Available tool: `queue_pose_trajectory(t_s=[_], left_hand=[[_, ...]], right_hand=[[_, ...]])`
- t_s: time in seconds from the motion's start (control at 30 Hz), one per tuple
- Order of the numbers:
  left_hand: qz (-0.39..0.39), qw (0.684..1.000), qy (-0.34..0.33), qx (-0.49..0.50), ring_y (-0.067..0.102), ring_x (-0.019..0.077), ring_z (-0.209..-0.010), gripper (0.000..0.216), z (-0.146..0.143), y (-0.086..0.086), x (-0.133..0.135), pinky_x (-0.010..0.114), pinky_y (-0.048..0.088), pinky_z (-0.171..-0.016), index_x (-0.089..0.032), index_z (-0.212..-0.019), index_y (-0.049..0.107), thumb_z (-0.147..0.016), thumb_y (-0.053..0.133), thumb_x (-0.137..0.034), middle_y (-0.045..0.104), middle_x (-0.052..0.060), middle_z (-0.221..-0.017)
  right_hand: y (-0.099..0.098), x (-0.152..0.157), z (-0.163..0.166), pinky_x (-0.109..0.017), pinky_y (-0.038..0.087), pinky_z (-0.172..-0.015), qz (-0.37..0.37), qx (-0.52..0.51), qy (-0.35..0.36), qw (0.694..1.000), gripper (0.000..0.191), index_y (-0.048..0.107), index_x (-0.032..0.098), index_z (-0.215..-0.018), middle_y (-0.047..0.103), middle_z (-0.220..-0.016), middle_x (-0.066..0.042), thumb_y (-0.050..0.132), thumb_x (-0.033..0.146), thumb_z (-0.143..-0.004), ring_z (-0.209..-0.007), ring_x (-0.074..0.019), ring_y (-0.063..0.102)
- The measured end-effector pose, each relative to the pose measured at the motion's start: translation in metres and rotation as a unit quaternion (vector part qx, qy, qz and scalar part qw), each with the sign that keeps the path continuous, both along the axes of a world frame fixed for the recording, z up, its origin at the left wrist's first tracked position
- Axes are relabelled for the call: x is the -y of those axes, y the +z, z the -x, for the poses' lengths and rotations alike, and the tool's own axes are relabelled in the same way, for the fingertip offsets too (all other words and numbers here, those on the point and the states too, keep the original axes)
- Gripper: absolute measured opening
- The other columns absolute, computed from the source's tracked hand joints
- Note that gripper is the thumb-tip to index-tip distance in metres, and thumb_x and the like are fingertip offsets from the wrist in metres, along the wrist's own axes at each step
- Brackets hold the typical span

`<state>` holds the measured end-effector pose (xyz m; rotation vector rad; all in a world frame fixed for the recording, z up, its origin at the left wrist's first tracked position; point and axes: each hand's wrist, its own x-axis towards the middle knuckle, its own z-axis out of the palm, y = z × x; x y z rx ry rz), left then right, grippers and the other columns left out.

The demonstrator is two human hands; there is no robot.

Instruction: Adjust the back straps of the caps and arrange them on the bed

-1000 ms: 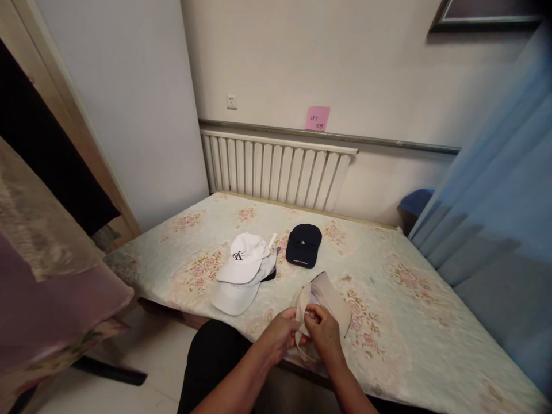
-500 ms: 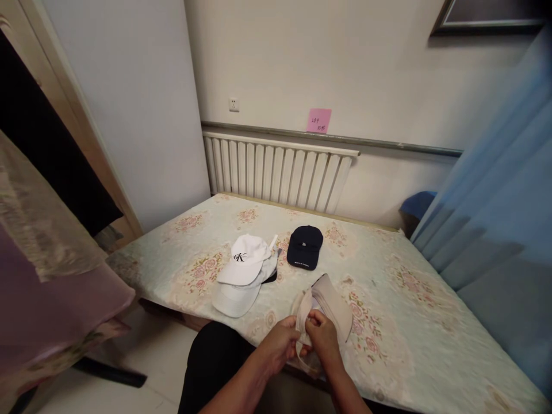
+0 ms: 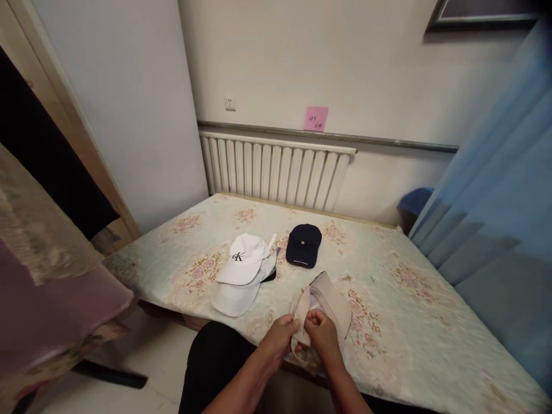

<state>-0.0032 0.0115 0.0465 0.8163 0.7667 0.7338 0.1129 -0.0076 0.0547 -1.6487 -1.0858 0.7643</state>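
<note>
A beige cap (image 3: 328, 298) sits upside down at the near edge of the floral mattress (image 3: 405, 322). My left hand (image 3: 278, 337) and my right hand (image 3: 323, 338) are both closed on its rear strap, fingers pinched close together over the near rim. Beyond them lie two stacked white caps (image 3: 244, 270), the top one with a black logo, and a navy cap (image 3: 304, 244) further back.
A white radiator (image 3: 276, 172) runs along the far wall under a pink sticky note (image 3: 315, 118). A blue curtain (image 3: 495, 190) hangs at the right. Pinkish fabric (image 3: 52, 310) hangs at the left by a wooden door frame. My dark-clothed knee (image 3: 211, 359) is below the mattress edge.
My hands have shifted slightly along the strap and pulled the cap's rear a little toward me. The other caps have not moved.
</note>
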Motion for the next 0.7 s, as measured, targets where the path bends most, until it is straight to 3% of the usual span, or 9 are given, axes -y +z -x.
queue_pose_trajectory(t_s=[0.23,0.53,0.7], left_hand=[[-0.001,1.000,0.010,-0.025,0.050,0.0098,-0.049,0.034,0.000,-0.011,-0.004,0.021,0.035,-0.045,-0.011,-0.080,0.059,-0.062,0.070,-0.038,0.060,0.001,-0.062],[-0.015,0.998,0.031,-0.058,0.052,0.0107,-0.050,0.029,-0.001,-0.009,-0.003,0.021,0.036,-0.046,-0.014,-0.079,0.057,-0.065,0.067,-0.037,0.058,-0.001,-0.061],[-0.032,0.991,0.058,-0.119,0.051,0.0111,-0.051,0.016,-0.004,-0.003,-0.003,0.020,0.035,-0.044,-0.017,-0.071,0.051,-0.068,0.061,-0.029,0.053,-0.004,-0.058]], right_hand=[[-0.003,0.000,0.002,-0.023,0.032,-0.046,-0.009,-0.013,-0.006,1.000,0.011,0.050,0.020,-0.052,0.044,-0.046,0.006,0.050,0.029,-0.058,-0.047,-0.0124,0.041],[-0.001,0.008,-0.007,-0.026,0.043,-0.055,-0.037,-0.035,-0.027,0.998,0.021,0.060,0.017,-0.072,0.061,-0.060,0.000,0.051,0.035,-0.070,-0.058,-0.0171,0.055],[0.007,0.018,0.003,-0.028,0.047,-0.067,-0.067,-0.017,0.017,0.997,0.021,0.062,0.018,-0.081,0.069,-0.075,-0.005,0.047,0.031,-0.075,-0.073,-0.0203,0.063]])
